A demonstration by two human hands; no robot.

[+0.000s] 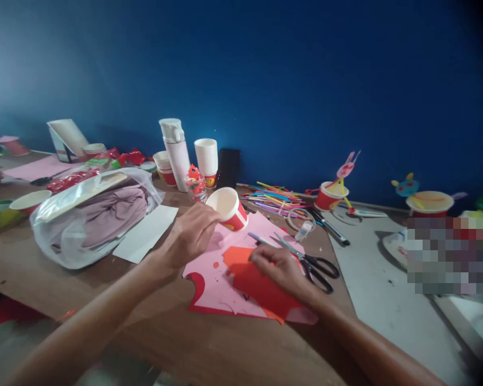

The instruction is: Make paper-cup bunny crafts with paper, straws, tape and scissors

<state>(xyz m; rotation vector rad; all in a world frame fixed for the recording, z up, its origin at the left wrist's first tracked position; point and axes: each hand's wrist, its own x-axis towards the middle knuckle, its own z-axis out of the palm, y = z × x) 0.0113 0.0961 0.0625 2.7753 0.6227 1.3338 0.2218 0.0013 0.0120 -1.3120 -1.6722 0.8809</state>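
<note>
Head view: the left hand (189, 236) is grasping a red-and-white paper cup (232, 215), its fingers clenched around the cup's wall and its mouth tilting toward 10 o'clock. The cup is hanging just above the top edge of a pink sheet (209, 284). The right hand (279, 271) is hovering low over red paper (257, 281) lying on that sheet, its fingers (261, 254) curled inward. A pen (261, 239) is pointing out from them toward 10 o'clock, but I cannot tell whether they are gripping it. Scissors (312, 265) with black handles are lying at 3 o'clock from the right hand, their blades reaching toward it.

All of this is sitting on a wooden table (156, 316) before a blue wall (241, 80). At 9 o'clock from the cup, a plastic bag (92, 225) is holding mauve cloth (112, 214), and a white sheet (145, 233) is lying against the bag. At 11 o'clock, a white flask (176, 153) is standing, with a stack of white cups (206, 158) at 12 o'clock. Colored straws (276, 198) are fanning out at 2 o'clock, and a red cup craft (330, 195) is standing beyond them.
</note>
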